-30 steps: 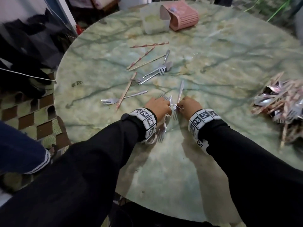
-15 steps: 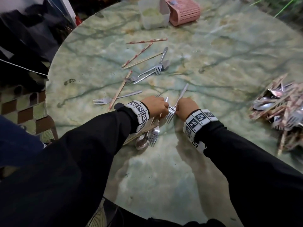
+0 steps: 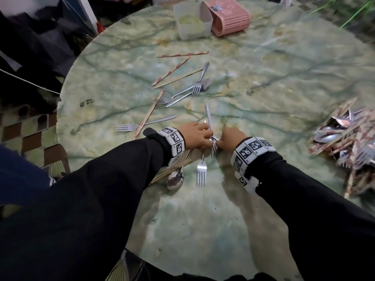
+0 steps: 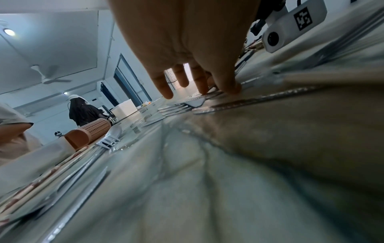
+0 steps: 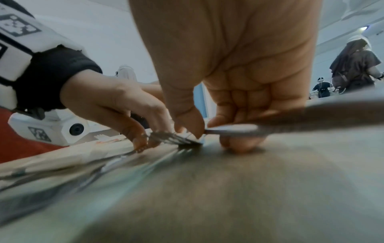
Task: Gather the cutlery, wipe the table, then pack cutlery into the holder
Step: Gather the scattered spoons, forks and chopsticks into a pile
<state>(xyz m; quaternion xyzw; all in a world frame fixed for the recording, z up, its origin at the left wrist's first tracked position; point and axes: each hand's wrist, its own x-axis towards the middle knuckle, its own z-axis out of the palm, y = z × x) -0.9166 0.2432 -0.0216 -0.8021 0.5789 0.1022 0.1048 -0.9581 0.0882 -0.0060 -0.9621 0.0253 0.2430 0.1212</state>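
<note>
- Right hand [image 5: 228, 82]: thumb and curled fingers pinching one fork [image 5: 176, 139] at its neck, tines low over the table [image 3: 263, 122], handle pointing away.
- Left hand [image 3: 195, 136]: fingers bent down on a bundle of cutlery [image 3: 188, 171], a fork head, a spoon bowl and chopstick ends sticking out behind the wrist; both hands almost touching.
- Step, by judgement: still gathering; wiping and packing not begun.
- Next move, probably: passing the pinched fork into the left bundle, tines aligned, then reaching for the loose forks and chopsticks [image 3: 172, 88] farther on the table.
- Pink holder [image 3: 229, 16] lying on its side at the far edge, beside a pale tub [image 3: 191, 23]; a large heap [image 3: 345, 145] of cutlery at the right edge.
- Hard to tell: number of pieces under the left palm, exact grip there; heap blurred and partly cut off.
</note>
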